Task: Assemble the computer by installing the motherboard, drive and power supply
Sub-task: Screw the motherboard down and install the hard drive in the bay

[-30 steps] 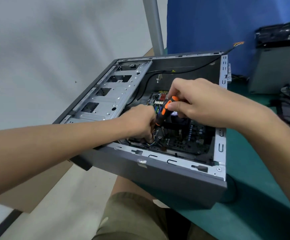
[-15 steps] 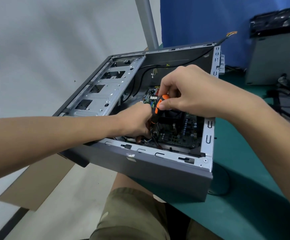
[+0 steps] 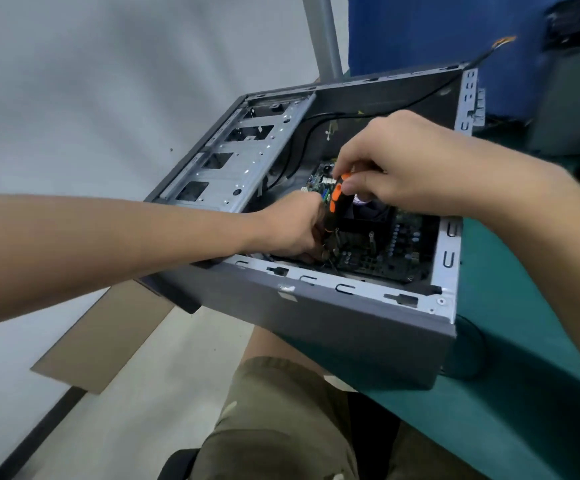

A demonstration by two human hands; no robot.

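Head view, desk asking: what is the right hand [image 3: 413,171] doing?

Operator: I am seeing it hovering over the open computer case [image 3: 351,327], fingers curled in tight. The thumb and fingertips are pinching the top of an orange-and-black screwdriver [image 3: 333,202], which is standing nearly upright and pointing down into the case.

Desk: And the left hand [image 3: 292,230]?

Operator: It is reaching in over the near wall of the case, just beside the lower part of the screwdriver. Its fingers are curling downward, but their tips are hiding behind the hand, so I cannot tell whether they are gripping anything.

Desk: Where is the motherboard [image 3: 378,251] sitting?

Operator: It is lying flat on the floor of the case, in the right-hand part, below both hands. I am making out a dark board with rows of small components and a black block in its middle; finer detail is blurring out. The screwdriver tip is meeting the board's left edge, though the exact spot is hiding behind the left hand.

Desk: Anything else around it?

Operator: A silver drive cage [image 3: 233,161] is filling the left part of the case, and a black cable [image 3: 316,129] is running along the far wall. The case is resting on a green table [image 3: 524,341], with its left corner overhanging the edge.
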